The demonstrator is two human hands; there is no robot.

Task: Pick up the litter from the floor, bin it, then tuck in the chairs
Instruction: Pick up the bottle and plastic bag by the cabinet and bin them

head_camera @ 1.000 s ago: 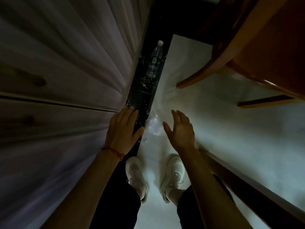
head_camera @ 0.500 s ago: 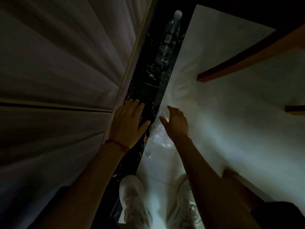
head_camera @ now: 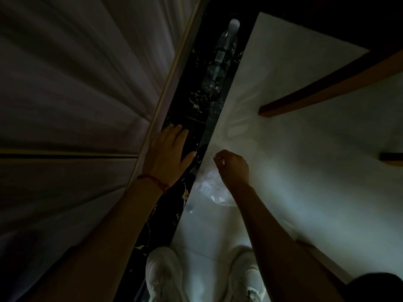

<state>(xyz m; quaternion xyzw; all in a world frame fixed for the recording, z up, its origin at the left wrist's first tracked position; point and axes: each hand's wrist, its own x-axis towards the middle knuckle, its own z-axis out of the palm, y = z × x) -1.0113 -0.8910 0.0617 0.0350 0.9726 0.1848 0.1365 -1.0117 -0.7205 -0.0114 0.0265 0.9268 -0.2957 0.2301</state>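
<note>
A crumpled clear plastic bag (head_camera: pixel 210 185) lies on the white floor at the edge of the black marble strip. My right hand (head_camera: pixel 234 165) is down on its top, fingers curled and pinched around the plastic. My left hand (head_camera: pixel 166 154) is spread flat, fingers apart, over the black strip and against the foot of the wooden panel, holding nothing. Farther along the strip lies an empty clear plastic bottle (head_camera: pixel 220 59) with a white cap, out of reach of both hands.
A tall wood-grain panel (head_camera: pixel 76 94) fills the left side. Brown wooden chair legs (head_camera: pixel 327 88) cross the white floor (head_camera: pixel 316 171) at the upper right, another (head_camera: pixel 392 158) at the right edge. My white shoes (head_camera: pixel 163 277) stand at the bottom. The room is dim.
My right hand has dropped onto the plastic bag and its fingers have curled shut on it. The view has moved lower and closer to the floor. My left hand stays spread by the panel.
</note>
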